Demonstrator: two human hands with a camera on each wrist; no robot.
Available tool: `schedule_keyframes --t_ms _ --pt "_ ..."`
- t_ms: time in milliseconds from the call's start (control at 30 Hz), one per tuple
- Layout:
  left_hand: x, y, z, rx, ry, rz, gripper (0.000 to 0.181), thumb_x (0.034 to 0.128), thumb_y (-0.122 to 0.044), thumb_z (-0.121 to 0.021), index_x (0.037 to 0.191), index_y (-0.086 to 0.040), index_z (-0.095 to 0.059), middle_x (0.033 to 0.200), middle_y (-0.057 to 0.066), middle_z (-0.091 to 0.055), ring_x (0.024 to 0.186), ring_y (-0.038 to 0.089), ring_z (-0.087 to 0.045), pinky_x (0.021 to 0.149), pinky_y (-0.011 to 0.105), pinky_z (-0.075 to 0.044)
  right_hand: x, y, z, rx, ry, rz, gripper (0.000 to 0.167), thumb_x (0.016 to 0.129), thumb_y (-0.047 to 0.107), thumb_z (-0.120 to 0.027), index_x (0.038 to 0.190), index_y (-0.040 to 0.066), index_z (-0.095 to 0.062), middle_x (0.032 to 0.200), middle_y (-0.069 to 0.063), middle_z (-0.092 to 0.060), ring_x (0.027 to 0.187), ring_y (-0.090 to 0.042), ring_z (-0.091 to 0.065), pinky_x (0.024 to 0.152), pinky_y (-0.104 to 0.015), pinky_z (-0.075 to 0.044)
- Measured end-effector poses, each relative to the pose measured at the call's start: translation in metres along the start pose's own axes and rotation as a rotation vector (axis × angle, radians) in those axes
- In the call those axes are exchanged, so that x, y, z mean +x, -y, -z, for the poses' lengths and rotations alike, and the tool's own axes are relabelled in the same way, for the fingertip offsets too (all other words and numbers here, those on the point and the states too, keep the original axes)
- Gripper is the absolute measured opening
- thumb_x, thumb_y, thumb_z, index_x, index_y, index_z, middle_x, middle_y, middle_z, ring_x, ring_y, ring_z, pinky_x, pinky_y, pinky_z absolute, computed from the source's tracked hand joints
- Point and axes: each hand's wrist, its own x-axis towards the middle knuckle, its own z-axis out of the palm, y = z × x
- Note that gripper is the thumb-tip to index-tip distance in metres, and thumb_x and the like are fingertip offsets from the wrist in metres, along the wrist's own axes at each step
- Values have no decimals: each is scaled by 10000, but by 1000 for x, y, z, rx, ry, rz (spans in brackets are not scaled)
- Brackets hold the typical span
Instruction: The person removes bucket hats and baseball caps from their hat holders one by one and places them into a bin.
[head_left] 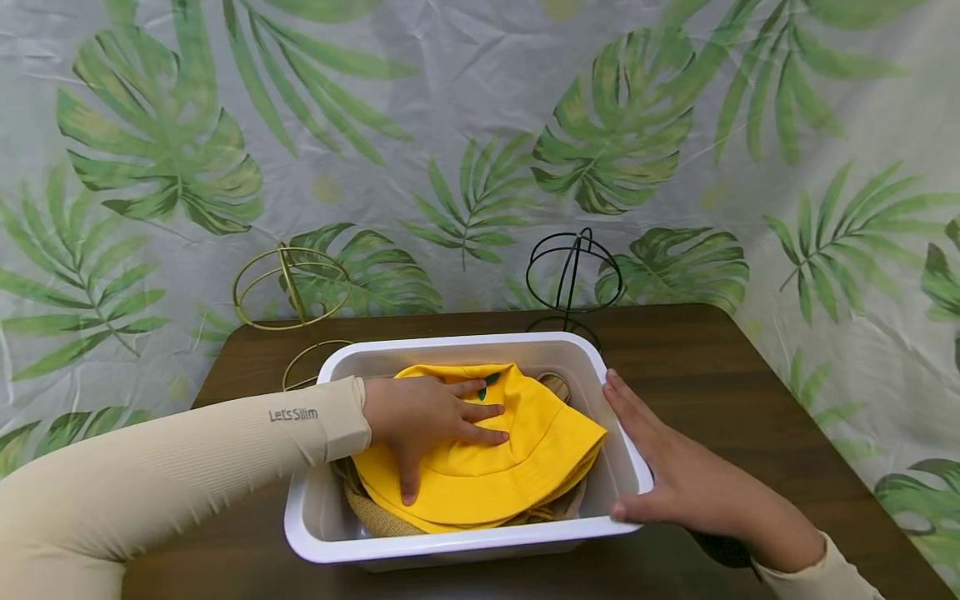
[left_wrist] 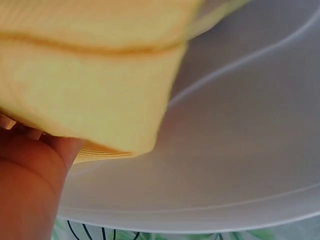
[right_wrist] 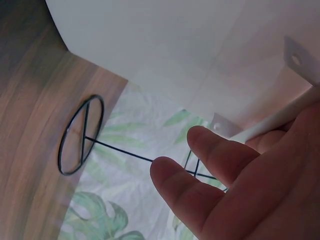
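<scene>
A yellow bucket hat (head_left: 540, 450) with a small green leaf mark lies in a white plastic bin (head_left: 450, 546). Spread over the hat's crown, my left hand (head_left: 442, 417) rests with fairly straight fingers. The left wrist view shows the hat's stitched fabric (left_wrist: 95, 95) close up beside that hand (left_wrist: 30, 175). At the bin's right side, my right hand (head_left: 675, 467) holds the rim, thumb over the front corner. Two of its fingers (right_wrist: 185, 190) extend below the rim outside the bin. Beneath the yellow hat, a tan woven item (head_left: 378, 517) shows in part.
A gold wire stand (head_left: 292, 287) is behind the bin at left, and a black wire stand (head_left: 573, 271) behind at right. A round brown item (head_left: 555, 385) lies in the bin's back right. The dark wooden table (head_left: 742, 433) meets a leaf-patterned cloth (head_left: 480, 100).
</scene>
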Motion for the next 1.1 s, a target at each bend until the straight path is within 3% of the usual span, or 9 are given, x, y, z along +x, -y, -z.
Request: schedule_keyframes --t_ms 233,433,600,767,900,1100 --pt "1 2 0 -19 6 -1 1250 615 -732 -784 1595 -381 -93 1660 -49 -53 1504 343 -69 1155 483 -241 0 0 0 11 0 -8 1208 765 473 -798 1611 189 16 1667 -1 78 1439 -430 -241 976 -631 -407" --pt "-15 7 16 46 -72 -75 1173 659 -749 -740 1597 -348 -161 1663 14 -76 1502 316 -111 1150 412 -271 -5 1 -4 -12 -5 5 1193 788 523 -770 1610 173 21 1668 -10 76 1443 -405 -249 968 -601 -433" --pt "-36 21 42 273 -115 -99 1205 629 -751 -755 1600 -320 -187 1663 41 -96 1511 306 -73 1131 509 -280 0 1 -1 -54 -27 38 1200 778 553 -766 1610 155 1 1670 -20 59 1450 -374 -255 979 -577 -436" --pt "-41 36 58 562 -101 -160 1292 552 -788 -737 1605 -318 -155 1664 60 -83 1512 324 -51 1135 558 -244 0 1 0 -33 -21 25 1198 777 512 -782 1610 162 4 1670 -17 57 1456 -371 -240 987 -587 -423" --pt "-37 42 57 712 -35 -172 1339 530 -824 -706 1607 -343 -72 1668 48 -36 1515 307 -26 1154 557 -194 0 2 -1 -26 -16 30 1183 792 525 -769 1610 158 2 1670 -24 52 1473 -342 -208 997 -594 -408" --pt "-20 40 44 814 15 -261 1361 546 -863 -678 1603 -349 9 1670 28 25 1516 293 20 1177 534 -122 -1 2 -1 -20 -19 16 1191 785 521 -773 1610 164 8 1669 -9 63 1473 -347 -204 987 -627 -396"
